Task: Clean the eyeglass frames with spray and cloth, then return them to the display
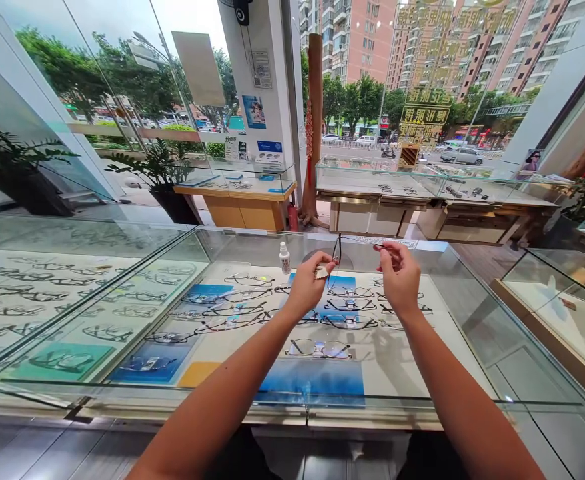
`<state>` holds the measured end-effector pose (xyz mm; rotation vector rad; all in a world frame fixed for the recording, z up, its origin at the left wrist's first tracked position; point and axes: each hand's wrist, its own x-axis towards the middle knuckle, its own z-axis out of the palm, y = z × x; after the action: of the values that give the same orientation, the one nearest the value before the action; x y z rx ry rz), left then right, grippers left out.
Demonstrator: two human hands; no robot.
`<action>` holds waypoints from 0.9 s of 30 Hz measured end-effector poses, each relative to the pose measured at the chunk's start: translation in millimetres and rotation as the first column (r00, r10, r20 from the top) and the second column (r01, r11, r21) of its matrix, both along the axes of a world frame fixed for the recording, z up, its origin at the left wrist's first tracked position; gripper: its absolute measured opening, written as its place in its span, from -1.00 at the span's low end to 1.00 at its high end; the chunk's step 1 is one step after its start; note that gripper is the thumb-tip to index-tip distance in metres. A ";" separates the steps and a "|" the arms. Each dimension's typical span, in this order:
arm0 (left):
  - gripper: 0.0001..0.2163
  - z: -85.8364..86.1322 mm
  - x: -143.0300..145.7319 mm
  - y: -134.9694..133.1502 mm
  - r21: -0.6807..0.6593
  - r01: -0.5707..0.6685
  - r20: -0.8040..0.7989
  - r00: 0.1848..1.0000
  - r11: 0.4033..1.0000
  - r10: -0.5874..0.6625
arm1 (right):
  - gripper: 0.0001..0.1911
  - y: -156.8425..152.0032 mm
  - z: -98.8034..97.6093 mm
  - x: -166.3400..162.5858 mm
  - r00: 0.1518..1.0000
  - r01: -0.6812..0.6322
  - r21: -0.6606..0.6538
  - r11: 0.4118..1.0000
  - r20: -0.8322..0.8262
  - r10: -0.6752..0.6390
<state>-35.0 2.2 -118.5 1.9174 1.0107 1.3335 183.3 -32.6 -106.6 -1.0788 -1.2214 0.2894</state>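
My left hand (308, 281) is closed, pinching a small pale cloth (322, 271) against a lens of a thin-framed pair of glasses (338, 249). My right hand (399, 272) is closed on the glasses' temple arm, out to the right. Both hands hover above the glass top of a display counter (477, 313). A small white bottle (284, 258) stands on the glass just left of my left hand. Several pairs of glasses (348, 321) lie on trays inside the counter below.
Another glass counter (52, 267) filled with eyewear adjoins on the left. Further showcases (382, 175) stand at the back by the shop window, with a potted plant (165, 175) and a white pillar (262, 87). A glass case (567, 300) lies at the right.
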 end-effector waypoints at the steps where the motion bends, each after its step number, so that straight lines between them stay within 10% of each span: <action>1: -0.78 -0.1 -0.6 -0.1 0.004 -0.002 -0.024 1.000 1.000 0.002 | -0.66 1.0 0.9 2.0 1.000 -0.002 0.018 1.000 -0.020 0.003; 27: -0.79 2.4 9.6 -12.5 0.014 0.075 0.049 0.996 0.997 -0.076 | -0.67 -15.2 -8.2 -23.4 0.874 -0.161 0.043 0.986 0.471 0.122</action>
<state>-25.4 -10.3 -116.1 1.9031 0.8995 1.3400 159.8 -47.8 -114.8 -1.0200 -1.7363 0.0867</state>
